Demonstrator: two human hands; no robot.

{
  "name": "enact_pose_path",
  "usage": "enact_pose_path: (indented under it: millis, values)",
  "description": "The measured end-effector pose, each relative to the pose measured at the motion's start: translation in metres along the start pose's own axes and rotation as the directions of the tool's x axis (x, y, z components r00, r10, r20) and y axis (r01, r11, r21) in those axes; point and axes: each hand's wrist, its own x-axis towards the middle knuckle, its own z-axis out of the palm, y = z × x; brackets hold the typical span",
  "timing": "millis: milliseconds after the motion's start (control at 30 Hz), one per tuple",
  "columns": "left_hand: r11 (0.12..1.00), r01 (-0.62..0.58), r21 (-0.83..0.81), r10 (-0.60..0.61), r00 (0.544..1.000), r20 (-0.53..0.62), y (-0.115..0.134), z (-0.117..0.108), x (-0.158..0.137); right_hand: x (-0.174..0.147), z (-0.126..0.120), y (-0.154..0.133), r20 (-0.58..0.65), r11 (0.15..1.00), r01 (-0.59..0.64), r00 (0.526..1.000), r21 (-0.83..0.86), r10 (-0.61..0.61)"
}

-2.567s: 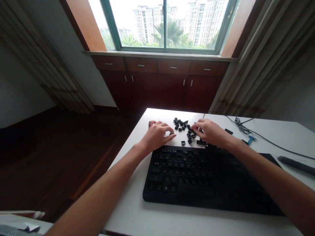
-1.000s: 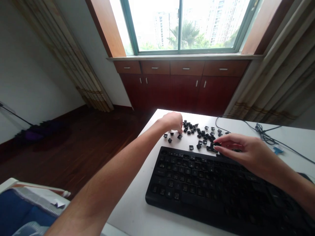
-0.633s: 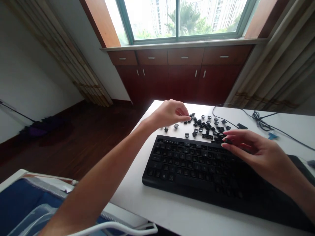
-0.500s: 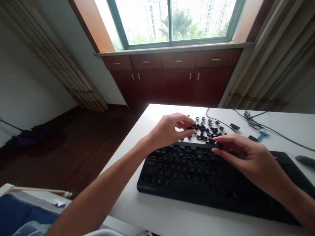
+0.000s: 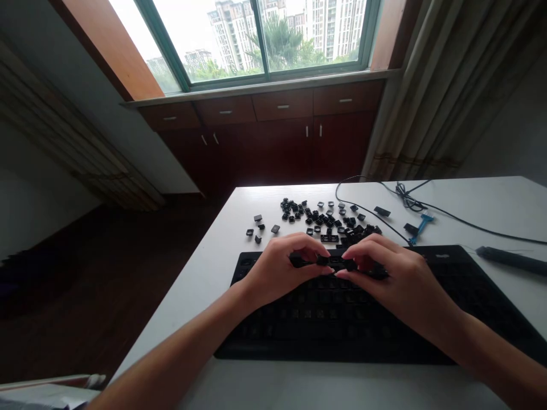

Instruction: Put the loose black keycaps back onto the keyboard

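Observation:
A black keyboard (image 5: 325, 330) lies on the white table, with many of its sockets bare of caps. Over its upper rows, my left hand (image 5: 286, 265) pinches a small black keycap (image 5: 322, 260) between thumb and fingertips. Close beside it, my right hand (image 5: 388, 267) is closed on another black keycap (image 5: 350, 264). The fingertips of both hands nearly meet. Just behind the keyboard lies a pile of loose black keycaps (image 5: 329, 219), with a long one (image 5: 329, 238) near its front. Part of the key rows is hidden under my hands.
A black cable (image 5: 405, 196) coils at the back right. A blue tool (image 5: 423, 225) lies by a wide keycap (image 5: 411, 229). At the right is a dark brush-like object (image 5: 510, 259). A few keycaps (image 5: 276, 229) sit apart at the left. The table's left edge (image 5: 179, 285) drops to the floor.
My left hand has come down from the keycap pile to the keyboard's upper rows. My right hand has moved left, so the two are now close together. The view has shifted to the right.

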Motion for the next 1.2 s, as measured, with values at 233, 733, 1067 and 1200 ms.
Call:
enact_pose_path:
  millis: [233,733,1067,1200]
  values:
    - [0.998,-0.052,0.041,0.054,0.997,-0.055,0.000,-0.001,0.000,-0.004,0.005,0.005,0.009,0.999,0.037,0.999,0.006,-0.037]
    - [0.990,0.094,-0.107,-0.107,0.986,-0.125,0.000,-0.014,0.004,-0.001,0.002,-0.001,0.044,0.998,0.023,0.999,0.066,-0.026]
    - [0.989,0.102,0.110,-0.075,0.971,-0.227,-0.007,-0.032,0.006,-0.002,0.004,-0.002,0.019,0.998,0.068,0.997,-0.006,-0.068]
    - [0.964,0.092,0.248,-0.030,0.969,-0.246,-0.014,-0.039,0.007,-0.003,0.006,-0.001,0.016,0.996,0.091,0.996,0.023,-0.091]
